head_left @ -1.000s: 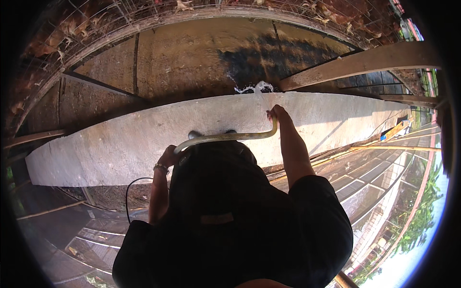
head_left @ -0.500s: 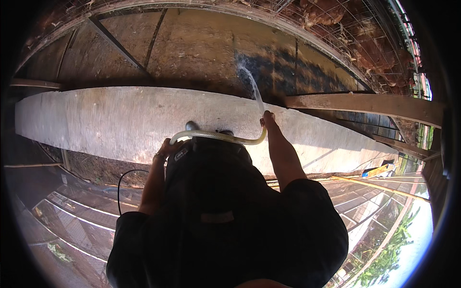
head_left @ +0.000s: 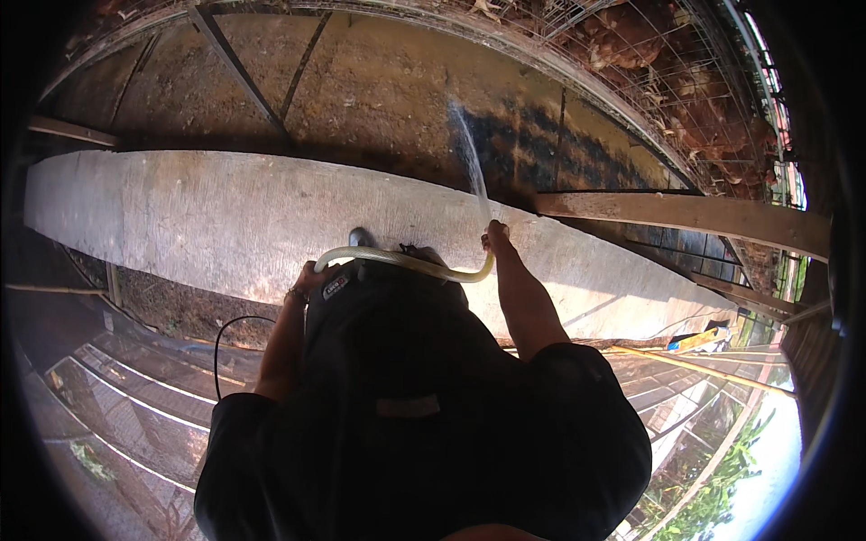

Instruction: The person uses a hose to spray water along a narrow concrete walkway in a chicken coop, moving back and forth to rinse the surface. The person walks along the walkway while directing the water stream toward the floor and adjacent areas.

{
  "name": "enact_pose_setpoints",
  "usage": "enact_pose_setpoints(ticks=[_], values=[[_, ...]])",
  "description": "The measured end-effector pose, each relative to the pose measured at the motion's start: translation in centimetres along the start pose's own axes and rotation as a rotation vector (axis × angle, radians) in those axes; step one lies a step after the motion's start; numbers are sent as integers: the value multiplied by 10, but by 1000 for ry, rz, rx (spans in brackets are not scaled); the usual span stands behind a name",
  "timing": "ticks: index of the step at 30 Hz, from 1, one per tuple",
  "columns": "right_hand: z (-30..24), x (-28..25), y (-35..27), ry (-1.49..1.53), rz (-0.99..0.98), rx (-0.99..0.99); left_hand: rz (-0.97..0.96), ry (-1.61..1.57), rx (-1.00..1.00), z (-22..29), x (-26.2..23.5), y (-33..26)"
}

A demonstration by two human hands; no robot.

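Observation:
A pale yellowish hose [head_left: 397, 259] curves in front of my body from one hand to the other. My right hand [head_left: 495, 236] is closed around its far end, arm stretched forward. From there a jet of water [head_left: 470, 153] shoots away over the walkway's far edge and strikes the brown, soiled ground [head_left: 379, 99], beside a dark wet patch [head_left: 541, 140]. My left hand [head_left: 311, 279], close to my left hip, is wrapped round the hose farther back.
I stand on a pale walkway [head_left: 207, 207]. Wire cages with brown hens [head_left: 713, 126] run along the far right. A wooden beam [head_left: 686, 212] juts across at right. A yellow object [head_left: 701, 339] lies near the walkway's right end. A thin black cable [head_left: 218, 352] loops by my left arm.
The view has shifted slightly. The water jet lands at nearly the same place, just left of the dark patch. Both hands keep their hold on the hose.

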State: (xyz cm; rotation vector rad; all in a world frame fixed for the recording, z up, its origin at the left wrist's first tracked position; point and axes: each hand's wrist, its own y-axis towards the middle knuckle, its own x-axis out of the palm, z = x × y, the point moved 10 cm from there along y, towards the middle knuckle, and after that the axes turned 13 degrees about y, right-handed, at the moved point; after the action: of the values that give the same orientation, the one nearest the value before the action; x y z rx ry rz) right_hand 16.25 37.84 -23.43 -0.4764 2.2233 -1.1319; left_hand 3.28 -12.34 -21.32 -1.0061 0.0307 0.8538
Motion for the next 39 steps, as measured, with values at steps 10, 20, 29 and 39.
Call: enact_pose_setpoints(ticks=[10, 20, 29, 39], values=[[7, -4, -5, 5, 21, -16, 84, -88, 29, -1, -9, -7], [12, 11, -12, 49, -31, -7, -59, -11, 31, -17, -1, 3], [9, 16, -15, 54, -40, -46, 105, -33, 43, -16, -17, -7], [7, 20, -18, 28, -40, -63, -5, -167, 42, -20, -8, -3]])
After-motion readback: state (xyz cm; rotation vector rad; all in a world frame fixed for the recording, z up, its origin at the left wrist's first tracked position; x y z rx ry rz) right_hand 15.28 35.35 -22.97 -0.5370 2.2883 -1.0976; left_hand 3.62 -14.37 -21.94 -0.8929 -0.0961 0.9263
